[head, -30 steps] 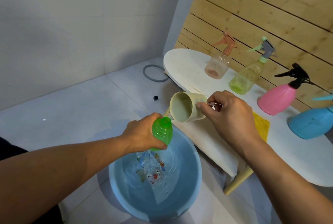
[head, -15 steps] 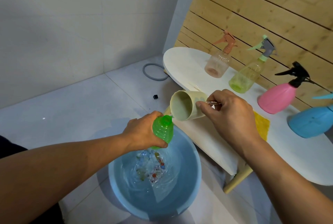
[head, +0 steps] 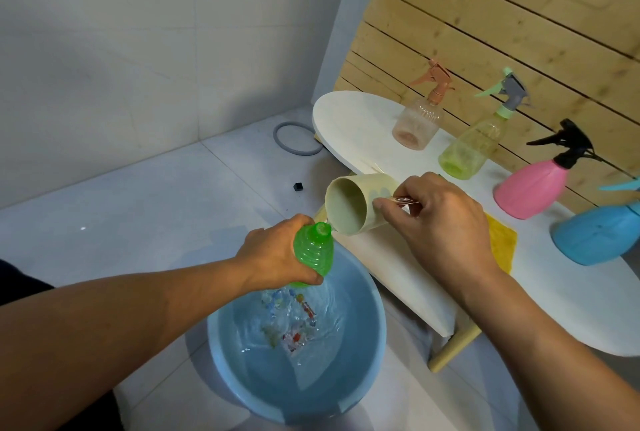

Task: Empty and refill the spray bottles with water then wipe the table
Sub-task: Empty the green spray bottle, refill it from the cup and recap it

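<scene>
As the right hand (head: 440, 222), gripping the tilted cup (head: 356, 205), keeps pouring, the green bottle (head: 313, 250) in the left hand (head: 277, 257) fills further.

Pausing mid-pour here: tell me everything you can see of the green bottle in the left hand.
The green bottle is translucent bright green plastic with ribbed shoulders and a narrow neck. No spray head is on it, and the mouth is open. The left hand grips its body, fingers wrapped round it, hiding the lower part. It is held roughly upright, slightly tilted, over the blue basin. The lip of the cream cup, tipped by the right hand, sits right at the mouth. Fill level cannot be told.
</scene>
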Action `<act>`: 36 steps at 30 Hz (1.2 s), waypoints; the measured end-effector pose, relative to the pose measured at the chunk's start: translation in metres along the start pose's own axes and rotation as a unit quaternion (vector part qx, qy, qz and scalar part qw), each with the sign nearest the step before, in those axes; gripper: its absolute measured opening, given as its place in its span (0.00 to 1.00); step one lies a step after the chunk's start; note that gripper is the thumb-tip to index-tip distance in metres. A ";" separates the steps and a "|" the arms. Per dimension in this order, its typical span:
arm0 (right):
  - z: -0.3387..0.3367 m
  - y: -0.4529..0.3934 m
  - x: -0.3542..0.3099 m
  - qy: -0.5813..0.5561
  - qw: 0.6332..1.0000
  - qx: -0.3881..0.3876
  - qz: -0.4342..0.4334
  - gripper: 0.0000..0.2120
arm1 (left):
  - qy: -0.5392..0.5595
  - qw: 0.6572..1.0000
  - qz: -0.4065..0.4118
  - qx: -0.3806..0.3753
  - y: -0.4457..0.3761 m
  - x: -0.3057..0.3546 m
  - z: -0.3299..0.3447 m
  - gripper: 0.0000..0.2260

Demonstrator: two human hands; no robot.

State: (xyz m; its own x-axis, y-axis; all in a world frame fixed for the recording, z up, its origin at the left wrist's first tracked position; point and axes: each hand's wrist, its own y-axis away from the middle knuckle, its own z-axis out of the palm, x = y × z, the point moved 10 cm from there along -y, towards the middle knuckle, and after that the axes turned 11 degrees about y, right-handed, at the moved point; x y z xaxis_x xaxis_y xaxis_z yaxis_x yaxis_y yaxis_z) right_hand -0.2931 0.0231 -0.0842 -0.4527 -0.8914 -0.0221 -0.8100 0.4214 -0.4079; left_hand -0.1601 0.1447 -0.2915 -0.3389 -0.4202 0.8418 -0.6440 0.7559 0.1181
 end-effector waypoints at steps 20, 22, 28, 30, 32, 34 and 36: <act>0.018 0.005 0.008 0.158 0.986 0.044 -0.040 0.12 | 0.012 1.000 -0.014 0.004 -0.003 -0.004 -0.006 0.42; 0.019 0.008 -0.001 0.210 0.973 0.053 -0.079 0.12 | 0.013 1.000 -0.012 0.003 -0.004 -0.003 -0.005 0.42; 0.013 0.014 -0.023 0.257 0.944 0.119 -0.168 0.16 | 0.017 1.000 -0.011 0.004 -0.004 -0.002 -0.006 0.42; 0.014 0.015 -0.025 0.265 0.939 0.124 -0.178 0.15 | 0.023 1.000 -0.011 0.005 -0.005 -0.002 -0.007 0.42; 0.013 0.015 -0.024 0.260 0.940 0.132 -0.177 0.13 | 0.032 0.999 -0.013 0.007 -0.006 -0.001 -0.009 0.41; 0.008 0.013 -0.021 0.234 0.947 0.144 -0.164 0.13 | 0.044 0.999 -0.014 0.007 -0.007 0.001 -0.012 0.41; 0.004 0.007 -0.011 0.182 0.967 0.131 -0.125 0.13 | 0.061 0.998 -0.009 0.007 -0.008 0.004 -0.015 0.40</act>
State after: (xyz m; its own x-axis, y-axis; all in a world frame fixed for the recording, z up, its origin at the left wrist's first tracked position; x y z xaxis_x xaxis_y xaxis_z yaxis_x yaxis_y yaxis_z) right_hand -0.2925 0.0352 -0.0907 -0.3955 -0.8220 0.4098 -0.8103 0.1022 -0.5770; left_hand -0.1462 0.1446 -0.2809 -0.2416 -0.3683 0.8978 -0.6595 0.7410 0.1265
